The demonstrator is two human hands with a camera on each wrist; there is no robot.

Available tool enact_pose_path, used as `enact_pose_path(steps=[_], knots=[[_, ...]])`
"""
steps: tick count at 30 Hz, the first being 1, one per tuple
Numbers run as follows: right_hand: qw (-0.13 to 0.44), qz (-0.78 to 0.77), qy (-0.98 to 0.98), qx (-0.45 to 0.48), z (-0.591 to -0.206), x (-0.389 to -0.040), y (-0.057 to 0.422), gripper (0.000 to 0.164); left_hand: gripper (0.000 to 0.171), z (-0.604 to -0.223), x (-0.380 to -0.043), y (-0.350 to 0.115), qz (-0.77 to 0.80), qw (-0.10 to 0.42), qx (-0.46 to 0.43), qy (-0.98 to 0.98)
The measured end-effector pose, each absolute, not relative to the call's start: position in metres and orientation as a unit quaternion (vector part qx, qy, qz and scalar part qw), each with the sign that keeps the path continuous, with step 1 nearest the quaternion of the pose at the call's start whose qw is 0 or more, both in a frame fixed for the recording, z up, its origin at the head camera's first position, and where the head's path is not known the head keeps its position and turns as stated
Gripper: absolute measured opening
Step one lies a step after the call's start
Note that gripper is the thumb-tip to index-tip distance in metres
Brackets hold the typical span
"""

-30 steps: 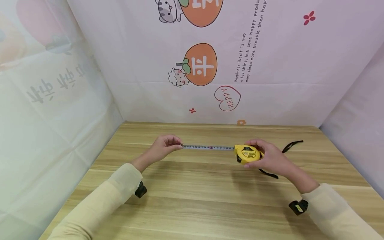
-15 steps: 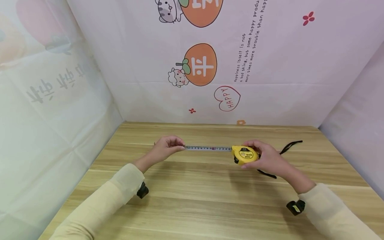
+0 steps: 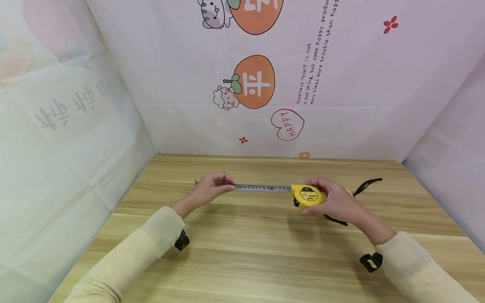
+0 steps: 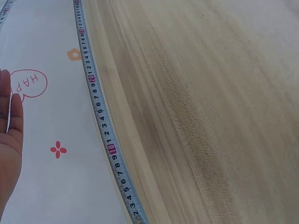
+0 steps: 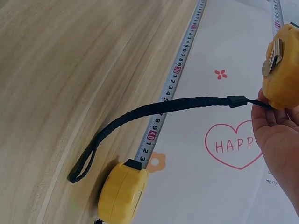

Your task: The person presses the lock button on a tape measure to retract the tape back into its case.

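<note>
"Tape measure [image 3: 307, 195], yellow-cased, held above the table [image 3: 227, 252], in front and to the left of the second tape measure [image 5: 122, 193]. Heavy, do you think?"

"Light enough for one hand, I'd guess, with most of its weight in that rounded case. The shell looks like hard plastic, hardly fragile."

"And the hands?"

"The right hand [image 3: 337, 200] grips the case, thumb on the near side, fingers on the far side. The left hand [image 3: 210, 186] pinches the end of the blade [image 3: 265, 189], well left of the second tape measure's body."

"That blade looks like thin metal."

"Springy, I'd say, and probably slick, with edges that could nip, so the tip seems the right place to pinch. For the case, I'd take those curved sides."

"What's the black thing?"

"A strap [image 5: 163, 106], woven-looking and soft, trailing in a loop from the case. The table is smooth and wood-grained; behind the second tape measure, the wall sheet [image 3: 182, 84] looks like printed cloth."
</note>
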State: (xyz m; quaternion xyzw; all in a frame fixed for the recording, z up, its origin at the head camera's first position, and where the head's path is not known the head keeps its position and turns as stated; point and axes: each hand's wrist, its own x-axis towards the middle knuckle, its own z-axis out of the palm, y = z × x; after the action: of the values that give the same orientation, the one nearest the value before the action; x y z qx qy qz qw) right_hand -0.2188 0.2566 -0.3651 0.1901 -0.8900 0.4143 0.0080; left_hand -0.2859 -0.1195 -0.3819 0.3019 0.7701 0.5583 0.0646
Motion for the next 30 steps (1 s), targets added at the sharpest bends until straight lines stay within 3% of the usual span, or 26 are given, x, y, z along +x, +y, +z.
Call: enact_pose_path(steps=[30], knots=[[0.011,0.415,-0.891,0.186,-0.3663,-0.2206,0.2479,0.073,0.012,-0.3830,-0.2878,-0.1101,0.554,0.074,0.307,0.770]])
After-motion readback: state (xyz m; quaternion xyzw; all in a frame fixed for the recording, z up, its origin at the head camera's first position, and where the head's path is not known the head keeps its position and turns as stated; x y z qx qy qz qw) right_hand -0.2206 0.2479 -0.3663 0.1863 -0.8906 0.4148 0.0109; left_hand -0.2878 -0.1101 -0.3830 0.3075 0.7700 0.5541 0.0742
